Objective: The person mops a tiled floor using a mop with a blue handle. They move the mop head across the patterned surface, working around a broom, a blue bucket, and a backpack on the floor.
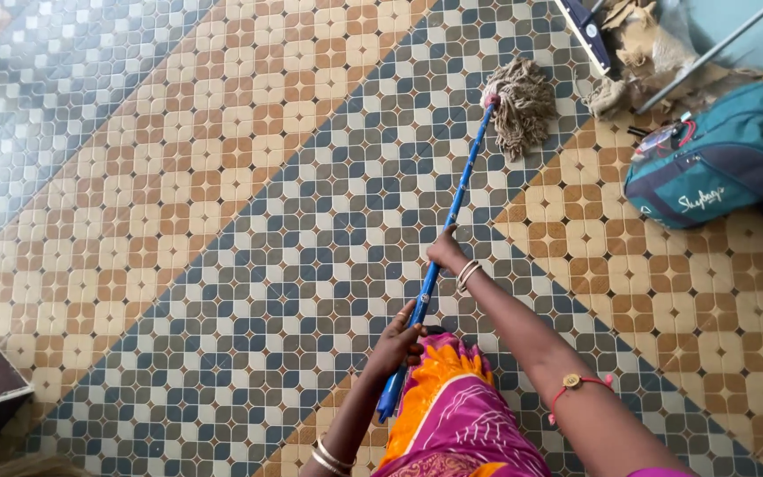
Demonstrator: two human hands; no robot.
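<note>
1. Nearest, at the bottom centre of the frame, a fold of pink and orange garment (452, 415) hangs just below the hands, with the lower tip of the blue mop handle (439, 261) beside its left edge.

2. The left hand (396, 343) takes the handle low down, near its bottom end; its grip is curled shut around the shaft, bangles (332, 457) on the wrist below.

3. The right hand (446, 249) holds the same handle higher up, toward the centre of the frame; its grip is likewise wrapped tight on the shaft. It is the hand nearer to the mop end. Bangles sit at its wrist and a red thread bracelet (573, 385) further down the forearm.

4. The handle's long axis runs from lower centre up and to the right, away from both hands.

5. At its far end, upper right of centre, the tan string mop head (520, 104) lies on the patterned tile floor (222, 203), well apart from either grip.

6. Beyond, at the right edge, a teal backpack (717, 159) rests on the floor; crumpled brown scraps (642, 44) lie at the top right.
</note>
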